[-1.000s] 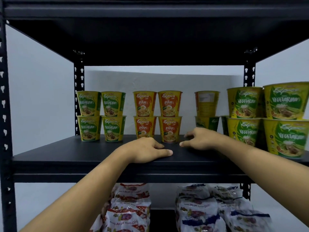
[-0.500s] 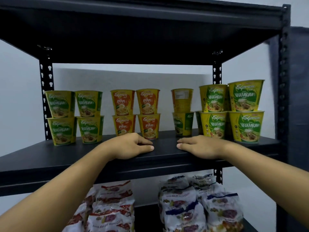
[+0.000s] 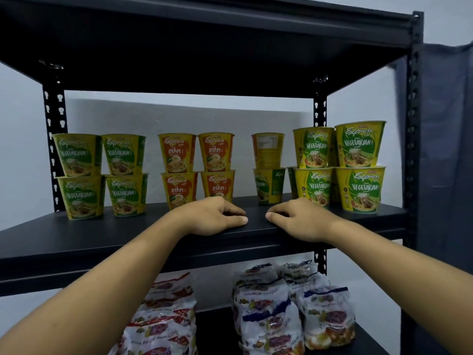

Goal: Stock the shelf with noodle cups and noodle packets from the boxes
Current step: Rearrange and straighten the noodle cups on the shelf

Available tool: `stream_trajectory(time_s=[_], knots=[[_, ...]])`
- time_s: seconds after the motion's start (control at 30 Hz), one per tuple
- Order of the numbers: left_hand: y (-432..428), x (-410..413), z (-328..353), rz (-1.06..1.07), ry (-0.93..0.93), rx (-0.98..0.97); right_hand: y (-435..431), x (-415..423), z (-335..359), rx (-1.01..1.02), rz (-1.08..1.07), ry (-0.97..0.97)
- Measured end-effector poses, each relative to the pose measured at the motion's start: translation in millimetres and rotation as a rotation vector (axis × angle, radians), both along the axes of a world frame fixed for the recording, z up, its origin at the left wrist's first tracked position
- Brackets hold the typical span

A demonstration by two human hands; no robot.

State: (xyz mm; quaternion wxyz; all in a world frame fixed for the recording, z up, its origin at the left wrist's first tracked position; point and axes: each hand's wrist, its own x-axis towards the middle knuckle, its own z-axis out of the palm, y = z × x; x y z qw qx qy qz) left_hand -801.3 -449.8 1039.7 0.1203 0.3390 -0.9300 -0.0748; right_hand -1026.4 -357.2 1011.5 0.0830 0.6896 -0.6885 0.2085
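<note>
Black shelf point(image 3: 76, 234): left hand point(image 3: 212, 217) and right hand point(image 3: 299, 219) rest, grips loose, empty; noodle cups point(image 3: 216, 152) seem light, crushable; hold sides.

Bare front strip of shelf point(image 3: 76, 235) before stacked noodle cups point(image 3: 176, 172), gaps between cup groups, upper board point(image 3: 204, 47) overhead

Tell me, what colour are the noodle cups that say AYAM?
The AYAM cups are orange-red on yellow, shown best in the head view.

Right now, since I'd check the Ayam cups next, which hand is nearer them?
Left. The left hand rests on the shelf just before the Ayam cups; the right hand, farther right.
</note>
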Motion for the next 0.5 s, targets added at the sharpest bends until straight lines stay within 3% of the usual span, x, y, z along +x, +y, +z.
stream_trajectory(time_s=[0.4,0.5], knots=[[23,-63,3,-0.073,-0.019,-0.001,30,-57,-3,0.066,-0.046,-0.011],[27,-88,7,-0.085,0.007,-0.017,36,-72,-6,0.014,-0.035,-0.099]])
